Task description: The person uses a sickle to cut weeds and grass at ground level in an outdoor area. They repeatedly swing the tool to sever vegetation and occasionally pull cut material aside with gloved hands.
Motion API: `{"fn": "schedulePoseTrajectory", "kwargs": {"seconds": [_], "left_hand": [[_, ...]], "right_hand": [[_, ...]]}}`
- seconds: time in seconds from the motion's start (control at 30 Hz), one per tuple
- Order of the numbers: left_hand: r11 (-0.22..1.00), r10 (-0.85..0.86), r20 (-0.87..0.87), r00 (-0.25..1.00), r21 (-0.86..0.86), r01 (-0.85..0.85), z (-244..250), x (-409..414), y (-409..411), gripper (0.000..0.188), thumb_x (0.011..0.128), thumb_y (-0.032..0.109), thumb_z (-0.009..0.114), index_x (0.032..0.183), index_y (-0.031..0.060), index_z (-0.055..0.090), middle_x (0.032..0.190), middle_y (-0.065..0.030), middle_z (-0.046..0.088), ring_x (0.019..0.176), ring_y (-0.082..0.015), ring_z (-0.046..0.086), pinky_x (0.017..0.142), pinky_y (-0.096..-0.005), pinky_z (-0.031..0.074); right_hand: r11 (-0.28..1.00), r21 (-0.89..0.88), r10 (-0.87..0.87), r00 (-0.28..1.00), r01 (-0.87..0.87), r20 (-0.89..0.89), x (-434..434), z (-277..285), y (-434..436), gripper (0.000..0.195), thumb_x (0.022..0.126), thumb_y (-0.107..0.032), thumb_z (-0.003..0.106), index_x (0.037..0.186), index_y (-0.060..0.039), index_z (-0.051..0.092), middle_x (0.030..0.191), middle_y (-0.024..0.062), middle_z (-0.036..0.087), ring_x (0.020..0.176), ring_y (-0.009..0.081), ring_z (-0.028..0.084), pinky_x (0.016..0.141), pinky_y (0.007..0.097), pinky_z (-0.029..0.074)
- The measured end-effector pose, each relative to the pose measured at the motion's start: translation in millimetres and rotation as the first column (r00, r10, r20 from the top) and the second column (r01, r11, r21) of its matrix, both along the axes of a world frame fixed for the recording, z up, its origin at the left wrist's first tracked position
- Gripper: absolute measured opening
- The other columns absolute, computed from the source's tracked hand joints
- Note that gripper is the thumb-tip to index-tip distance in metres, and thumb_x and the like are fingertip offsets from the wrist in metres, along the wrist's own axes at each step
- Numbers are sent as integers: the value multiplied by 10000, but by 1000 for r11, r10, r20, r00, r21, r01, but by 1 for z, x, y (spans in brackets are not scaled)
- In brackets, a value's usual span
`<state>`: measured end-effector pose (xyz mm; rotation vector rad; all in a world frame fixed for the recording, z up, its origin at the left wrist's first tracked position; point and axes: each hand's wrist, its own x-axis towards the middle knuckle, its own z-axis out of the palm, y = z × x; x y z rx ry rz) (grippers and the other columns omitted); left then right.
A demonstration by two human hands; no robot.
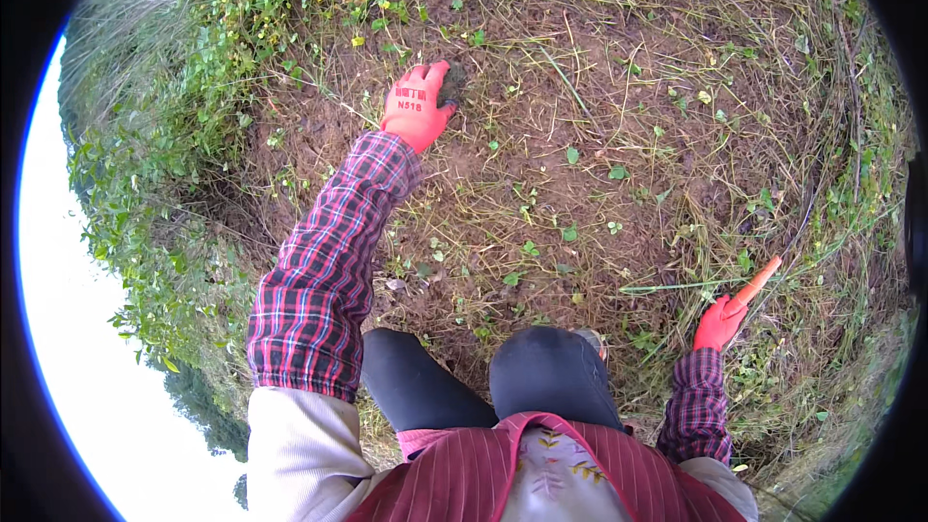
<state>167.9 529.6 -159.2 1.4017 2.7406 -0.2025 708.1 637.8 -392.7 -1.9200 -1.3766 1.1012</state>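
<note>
My left hand [417, 107], in a red work glove with dark printing on its back, reaches forward to the bare soil [500, 159]. Its thumb and fingers are around a dark clump [454, 80], perhaps a clod or a stone, low over the ground. Out to my right side, my right hand [721, 322], also in a red glove, grips the orange handle [758, 283] of a tool. The free end of the handle points forward and right. I cannot make out the tool's working end.
Cut dry grass [638, 138] and small green leaves lie scattered over the soil. Leafy weeds [188, 116] grow thickly on the left, where the ground drops to open sky. A long green stalk [674, 287] lies near the handle. My bent knees [551, 377] are close in front.
</note>
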Motion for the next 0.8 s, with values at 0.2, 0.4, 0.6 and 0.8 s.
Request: {"fn": "schedulePoseTrajectory", "kwargs": {"seconds": [0.2,0.4,0.6,0.8], "left_hand": [[999,15,-15,1000,-35,-16,-3,-3,1,594,705,170,721,1233,81,463,1114,-167,552,1007,-353,547,862,-413,450],[999,21,-18,1000,-28,-22,-10,-2,-1,592,706,159,712,1237,87,460,1147,-172,537,1031,-361,530,887,-426,431],[999,21,11,1000,-29,-21,-7,5,7,568,717,141,696,1234,83,467,1144,-179,543,1026,-365,536,868,-428,441],[993,100,-20,995,-67,-102,-13,3,0,599,727,141,694,1267,99,439,1205,-183,516,1085,-363,518,909,-425,434]], "right_hand": [[999,-37,36,998,-34,61,13,-20,1,364,866,-167,575,1142,19,429,945,105,556,822,177,536,756,285,438],[985,-157,103,980,-76,171,-9,21,11,506,810,-108,535,1271,23,373,1254,194,477,1125,304,500,980,385,347],[987,-157,-9,991,30,133,-2,12,6,547,836,-215,612,1258,34,369,943,114,590,807,191,576,735,309,467],[977,-212,28,973,22,231,-12,22,10,336,829,-268,579,1073,-74,454,837,173,621,756,338,616,696,399,476]]}}
